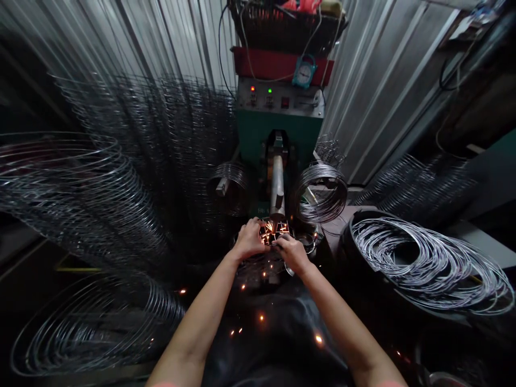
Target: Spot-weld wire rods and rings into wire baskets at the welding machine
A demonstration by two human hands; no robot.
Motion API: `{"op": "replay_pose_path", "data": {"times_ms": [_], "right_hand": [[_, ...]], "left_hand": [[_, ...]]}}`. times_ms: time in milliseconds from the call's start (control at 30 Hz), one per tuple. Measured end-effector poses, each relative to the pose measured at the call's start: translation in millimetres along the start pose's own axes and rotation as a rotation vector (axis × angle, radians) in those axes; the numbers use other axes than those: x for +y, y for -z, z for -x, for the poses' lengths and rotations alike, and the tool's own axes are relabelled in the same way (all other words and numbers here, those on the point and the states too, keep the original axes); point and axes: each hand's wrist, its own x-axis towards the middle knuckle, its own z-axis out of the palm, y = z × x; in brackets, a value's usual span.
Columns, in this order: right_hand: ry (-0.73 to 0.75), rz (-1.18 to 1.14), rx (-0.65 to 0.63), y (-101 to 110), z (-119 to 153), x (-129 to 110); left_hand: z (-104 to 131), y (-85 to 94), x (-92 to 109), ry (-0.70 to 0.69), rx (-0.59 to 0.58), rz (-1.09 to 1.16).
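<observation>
Both my hands meet at a small wire frame (281,228) under the pale electrode arm (277,183) of a green spot welder (258,126). Bright orange sparks burst at the wires and partly hide them. My left hand (250,239) grips the frame's left side, thumb toward the welding point. On the near right side, my right hand (293,251) has its fingers pinched at the frame's edge; the exact wire between them is hidden. Sparks also fly over the dark covering (278,333) between my forearms.
Wire coils hang left (228,185) and right (322,193) of the electrode arm. Tall stacks of wire rings (76,183) crowd the left, with more rings (88,328) below. A round container (349,234) of loose rings (403,252) stands right. A blue clock (304,71) hangs above.
</observation>
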Motion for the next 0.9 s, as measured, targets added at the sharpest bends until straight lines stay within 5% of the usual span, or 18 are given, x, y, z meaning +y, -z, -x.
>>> {"op": "replay_pose_path", "data": {"times_ms": [167,333,467,567,667,767,900], "right_hand": [[-0.192,-0.467,0.213,8,29,3],[-0.749,-1.152,0.165,11,73,21],[-0.889,-1.410,0.213,12,97,43],[-0.907,-1.272,0.298,6,120,51],[-0.814,-0.893,0.363,-10,156,53],[-0.643,-0.589,0.269,-31,197,60],[-0.565,-0.482,0.172,-50,222,75]], "left_hand": [[-8,-2.3,-5,0.027,-0.015,-0.019],[-22,3.6,-8,0.058,0.026,-0.029],[-33,7.9,-5,0.045,0.019,-0.021],[-35,8.3,-4,0.075,-0.008,0.029],[-29,10.5,-17,0.083,-0.071,0.108],[-11,12.3,-46,0.110,-0.150,0.185],[17,1.0,-83,0.216,-0.165,0.227]]}}
